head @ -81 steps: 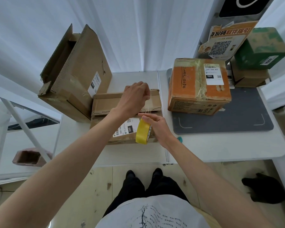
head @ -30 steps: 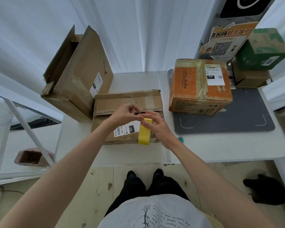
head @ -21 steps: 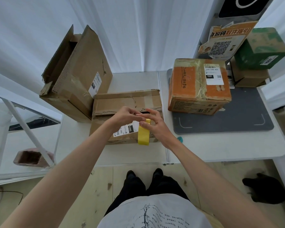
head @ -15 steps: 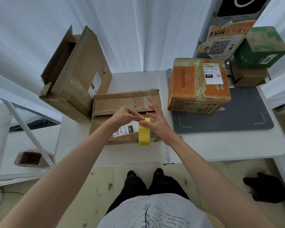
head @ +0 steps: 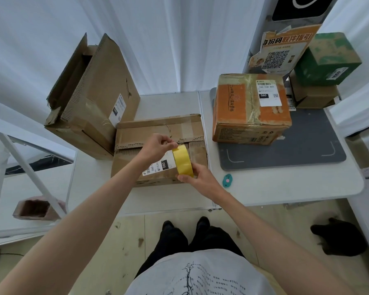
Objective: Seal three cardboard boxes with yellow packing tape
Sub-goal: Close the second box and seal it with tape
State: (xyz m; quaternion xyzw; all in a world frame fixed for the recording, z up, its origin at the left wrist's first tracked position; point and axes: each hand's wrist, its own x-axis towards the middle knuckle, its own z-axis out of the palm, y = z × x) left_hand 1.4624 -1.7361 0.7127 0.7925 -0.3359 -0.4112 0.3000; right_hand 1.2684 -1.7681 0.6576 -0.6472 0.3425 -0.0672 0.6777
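barely started imo: right hand point(head: 197, 177) grips the tape point(head: 182, 159), left hand point(head: 158, 145) pinches its end over the box point(head: 158, 133). no yellow strips on any box.

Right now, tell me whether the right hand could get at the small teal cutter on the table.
Probably yes. The teal cutter lies in the open on the white table, just beside the right hand, with nothing between them. But that hand holds the yellow tape roll, so it would have to let go first.
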